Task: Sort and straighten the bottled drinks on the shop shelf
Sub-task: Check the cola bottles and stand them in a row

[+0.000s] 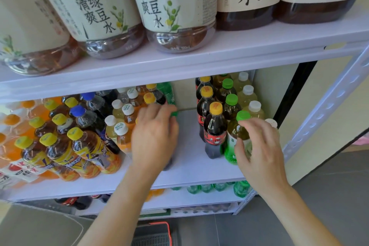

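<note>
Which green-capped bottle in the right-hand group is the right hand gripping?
The frontmost green-capped bottle, nearest the shelf edge; the right hand wraps its body, and the ones behind stand untouched.

Left hand [154, 136] hides a plastic bottle [167, 164] except its dark base. Right hand [259, 146] covers part of a green-capped pale bottle [237, 133]. Large cream-labelled bottles [173, 6] are cropped above.

Five large bottles [175, 6] on the top shelf [239, 46], two blue-capped bottles [77, 111] below, one left hand [154, 136], one right hand [259, 146].
</note>
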The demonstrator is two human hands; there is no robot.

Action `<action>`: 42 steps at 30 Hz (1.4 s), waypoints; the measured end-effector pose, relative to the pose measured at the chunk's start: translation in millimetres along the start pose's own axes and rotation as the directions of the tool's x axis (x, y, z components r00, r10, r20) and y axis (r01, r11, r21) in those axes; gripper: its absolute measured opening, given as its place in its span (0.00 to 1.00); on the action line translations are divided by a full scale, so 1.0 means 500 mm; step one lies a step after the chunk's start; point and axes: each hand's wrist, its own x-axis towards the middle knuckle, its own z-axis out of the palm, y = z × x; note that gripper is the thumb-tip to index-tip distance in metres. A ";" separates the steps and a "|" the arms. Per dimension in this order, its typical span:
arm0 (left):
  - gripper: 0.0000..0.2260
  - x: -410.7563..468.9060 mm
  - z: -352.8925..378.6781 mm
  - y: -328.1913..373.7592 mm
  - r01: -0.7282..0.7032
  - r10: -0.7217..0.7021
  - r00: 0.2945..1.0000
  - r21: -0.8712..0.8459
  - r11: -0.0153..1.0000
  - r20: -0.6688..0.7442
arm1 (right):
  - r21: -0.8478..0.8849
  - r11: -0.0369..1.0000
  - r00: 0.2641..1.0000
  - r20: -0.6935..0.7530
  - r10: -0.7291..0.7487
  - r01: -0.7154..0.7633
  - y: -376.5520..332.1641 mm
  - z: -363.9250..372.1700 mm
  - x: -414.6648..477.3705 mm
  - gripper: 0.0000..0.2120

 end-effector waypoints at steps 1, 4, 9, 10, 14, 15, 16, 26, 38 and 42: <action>0.09 -0.005 -0.014 -0.028 0.001 0.000 1.000 0.113 0.994 -0.014 | 0.032 0.999 1.000 -0.003 -0.011 0.011 -0.006 -0.002 -0.005 0.14; 0.13 -0.021 -0.036 -0.075 0.024 -0.088 0.979 0.323 0.946 0.185 | 0.106 0.993 0.999 0.001 -0.048 0.047 -0.032 -0.002 -0.019 0.11; 0.11 -0.062 -0.042 -0.040 -0.007 -0.040 0.953 0.154 0.988 0.300 | 0.196 0.978 0.991 0.097 -0.087 0.067 -0.081 0.011 -0.043 0.11; 0.12 -0.078 -0.041 -0.024 -0.008 -0.041 0.944 0.146 0.989 0.327 | 0.209 0.976 0.988 0.124 -0.088 0.060 -0.087 0.015 -0.050 0.12; 0.11 -0.118 -0.049 0.021 -0.163 0.150 0.963 0.036 0.986 0.225 | 0.260 0.960 0.943 0.332 0.008 -0.100 -0.098 0.032 -0.084 0.10; 0.11 -0.114 -0.057 0.019 -0.150 0.149 0.979 -0.004 0.989 0.140 | 0.284 0.935 0.909 0.409 0.081 -0.211 -0.100 0.035 -0.092 0.10; 0.12 -0.108 -0.068 0.013 -0.100 0.104 0.992 -0.058 0.993 0.070 | 0.312 0.881 0.851 0.497 0.167 -0.355 -0.100 0.037 -0.096 0.12; 0.14 -0.041 -0.196 -0.009 0.266 -0.591 0.805 -0.919 0.291 0.046 | 0.114 -0.373 0.230 0.932 -0.282 -0.921 -0.113 -0.050 -0.075 0.36; 0.12 -0.051 -0.178 -0.046 0.309 -0.702 0.661 -0.949 -0.065 0.264 | 0.318 -0.248 0.387 0.864 -0.322 -0.915 -0.183 -0.110 -0.045 0.28; 0.13 -0.046 -0.177 -0.051 0.354 -0.670 0.660 -0.927 -0.122 0.340 | 0.444 -0.103 0.456 0.859 -0.233 -0.890 -0.189 -0.112 -0.048 0.24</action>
